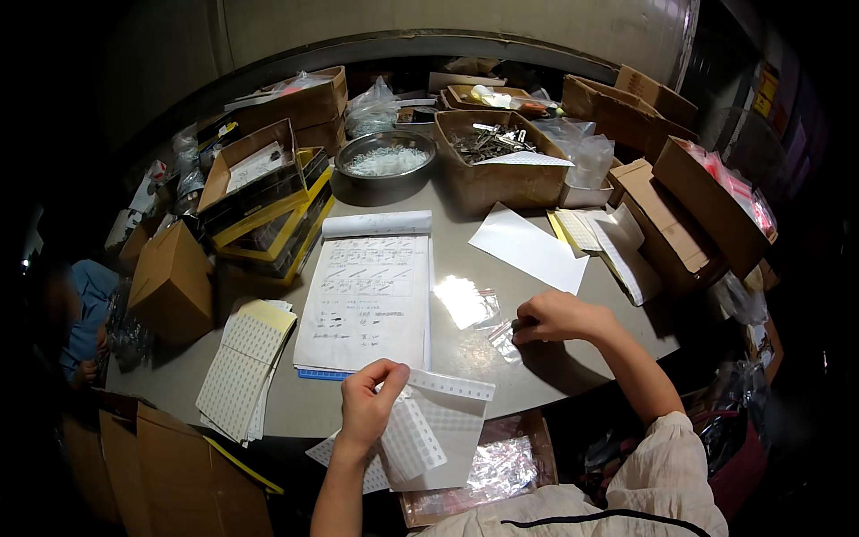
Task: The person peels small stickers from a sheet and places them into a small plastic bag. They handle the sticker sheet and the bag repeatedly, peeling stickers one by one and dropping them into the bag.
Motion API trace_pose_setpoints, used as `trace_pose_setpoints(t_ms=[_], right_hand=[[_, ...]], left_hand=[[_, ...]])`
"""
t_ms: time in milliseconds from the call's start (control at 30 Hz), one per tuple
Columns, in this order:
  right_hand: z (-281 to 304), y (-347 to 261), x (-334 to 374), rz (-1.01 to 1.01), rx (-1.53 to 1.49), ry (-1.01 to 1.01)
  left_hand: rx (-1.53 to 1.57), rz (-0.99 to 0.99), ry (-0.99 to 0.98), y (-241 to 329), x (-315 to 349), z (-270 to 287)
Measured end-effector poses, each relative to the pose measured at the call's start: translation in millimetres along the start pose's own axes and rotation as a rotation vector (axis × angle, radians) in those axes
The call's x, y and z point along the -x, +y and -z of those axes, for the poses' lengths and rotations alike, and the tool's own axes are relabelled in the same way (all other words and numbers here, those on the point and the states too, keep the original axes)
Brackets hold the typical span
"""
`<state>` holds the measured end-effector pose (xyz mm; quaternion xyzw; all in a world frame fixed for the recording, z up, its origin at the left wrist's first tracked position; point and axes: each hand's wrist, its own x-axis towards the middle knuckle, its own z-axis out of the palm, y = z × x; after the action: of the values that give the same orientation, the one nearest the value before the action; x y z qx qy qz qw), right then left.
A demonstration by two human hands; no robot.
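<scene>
My left hand (369, 403) pinches sheets of small printed labels (414, 438) at the table's near edge; the sheets hang down past it, part of the backing bare. Over on the right, my right hand (559, 318) has its fingers curled together at the edge of a small see-through plastic bag (505, 343) lying on the table. Its fingertips are partly hidden. Just beyond lies a shiny stack of similar small bags (467, 302). A pad of handwritten pages (365, 309) on a blue-edged board rests left of the bags.
Label sheets (246, 358) are piled at the left. Across the back stand a metal bowl of small pale pieces (386, 161), a bin of metal parts (497, 183) and cardboard boxes (707, 201). White paper (528, 246) lies right of centre. A box of plastic bags (501, 474) is below the table edge. Another person's sleeve (89, 300) shows far left.
</scene>
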<state>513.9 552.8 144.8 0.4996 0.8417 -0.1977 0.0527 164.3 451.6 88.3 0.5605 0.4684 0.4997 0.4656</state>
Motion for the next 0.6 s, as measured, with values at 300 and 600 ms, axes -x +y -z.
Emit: trace_pose_setpoints(t_ms=[300,600], right_hand=[[-17.1,0.7,-12.4,0.307,-0.325,0.149],[-15.8,-21.6,-57.5,0.162,-0.165,0.289]], left_hand=[[-0.002,0.001,0.022,0.1,0.5,0.5],[0.022,-0.006,0.04,-5.2,-0.2,2.6]])
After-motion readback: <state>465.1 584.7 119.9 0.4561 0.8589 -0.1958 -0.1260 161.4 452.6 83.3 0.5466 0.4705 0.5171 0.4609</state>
